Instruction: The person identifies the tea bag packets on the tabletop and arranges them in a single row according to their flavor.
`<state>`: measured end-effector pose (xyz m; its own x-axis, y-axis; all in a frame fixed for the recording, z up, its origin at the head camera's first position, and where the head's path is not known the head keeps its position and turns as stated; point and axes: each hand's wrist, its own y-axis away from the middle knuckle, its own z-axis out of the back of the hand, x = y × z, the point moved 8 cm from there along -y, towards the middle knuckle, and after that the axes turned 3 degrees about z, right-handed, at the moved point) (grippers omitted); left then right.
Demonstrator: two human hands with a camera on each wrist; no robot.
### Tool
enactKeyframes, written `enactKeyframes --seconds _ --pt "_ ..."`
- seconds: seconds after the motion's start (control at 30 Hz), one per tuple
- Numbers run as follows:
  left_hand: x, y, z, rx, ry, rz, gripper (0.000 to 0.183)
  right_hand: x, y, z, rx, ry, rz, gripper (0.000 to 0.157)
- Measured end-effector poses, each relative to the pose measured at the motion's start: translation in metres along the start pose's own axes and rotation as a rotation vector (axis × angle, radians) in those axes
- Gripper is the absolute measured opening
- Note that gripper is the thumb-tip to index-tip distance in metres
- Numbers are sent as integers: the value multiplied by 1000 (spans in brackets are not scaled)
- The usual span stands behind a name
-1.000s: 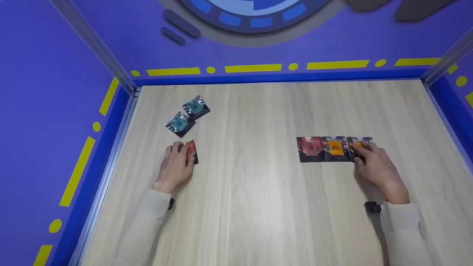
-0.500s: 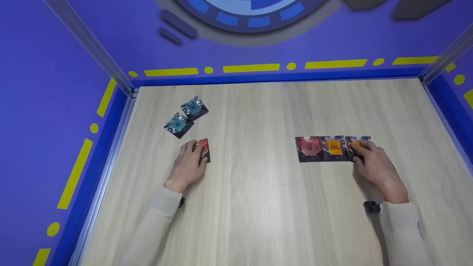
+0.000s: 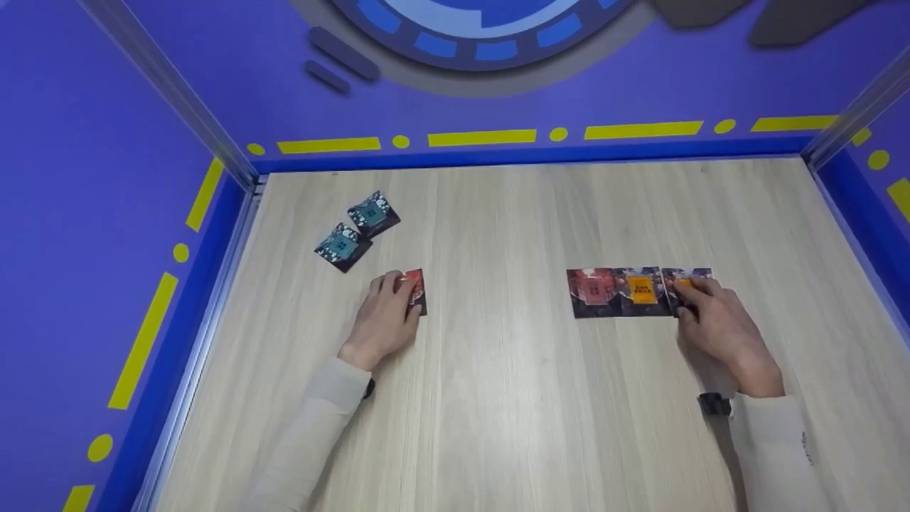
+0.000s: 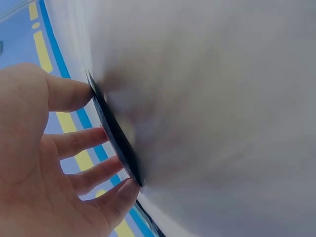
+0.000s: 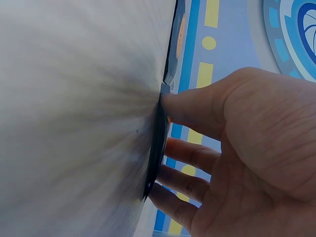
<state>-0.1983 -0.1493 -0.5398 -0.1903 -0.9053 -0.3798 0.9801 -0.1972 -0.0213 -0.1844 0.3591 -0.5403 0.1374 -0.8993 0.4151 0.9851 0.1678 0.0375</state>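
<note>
My left hand holds a small flat square packet with a red face on the table, left of the middle. In the left wrist view, thumb and fingertips lie along this thin dark-edged packet. At the right, my right hand holds an orange-labelled packet by its edges, covering much of it. The right wrist view has its thumb at one end of that packet and fingers towards the other. Left of it lie another orange-labelled packet and a red one, forming a row.
Two teal packets lie at an angle, corners close together, towards the table's back left. Blue panels with yellow marks wall in the wooden table at the back and sides.
My left hand has slid to the right with the red packet, away from below the teal ones. The right hand and its row of packets stay put.
</note>
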Motion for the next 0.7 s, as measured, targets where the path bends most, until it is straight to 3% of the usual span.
enactKeyframes --seconds 0.23,0.7 --pt "-15 -1 -11 17 -20 -3 48 -4 7 -4 8 3 -15 53" --pt "-55 -20 -24 41 -101 -56 48 0 0 0 2 3 -21 53"
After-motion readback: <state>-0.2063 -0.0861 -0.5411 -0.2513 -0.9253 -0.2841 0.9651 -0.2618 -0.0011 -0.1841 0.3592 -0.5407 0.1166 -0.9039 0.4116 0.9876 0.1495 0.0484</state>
